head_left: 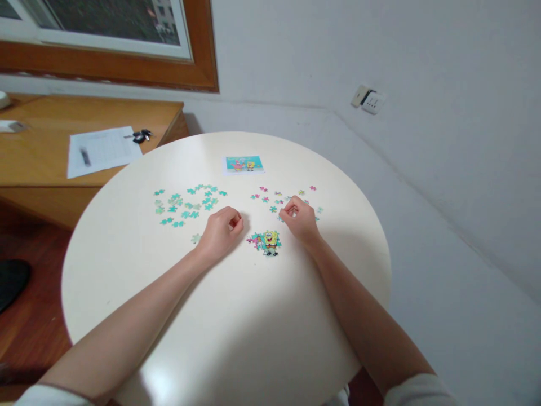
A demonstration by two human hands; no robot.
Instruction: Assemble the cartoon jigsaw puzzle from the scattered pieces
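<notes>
On the round cream table lies a small joined patch of puzzle showing a yellow cartoon figure. My left hand rests just left of it, fingers curled loosely; whether it holds a piece is hidden. My right hand sits just right of and behind the patch, fingertips pinched on a small puzzle piece. Several loose teal pieces spread to the left. Several pink and mixed pieces lie around my right hand. A small reference picture lies at the table's far side.
A wooden desk stands at the left with a sheet of paper and keys. A window with a wooden frame is above it. A white wall with a socket runs close along the right.
</notes>
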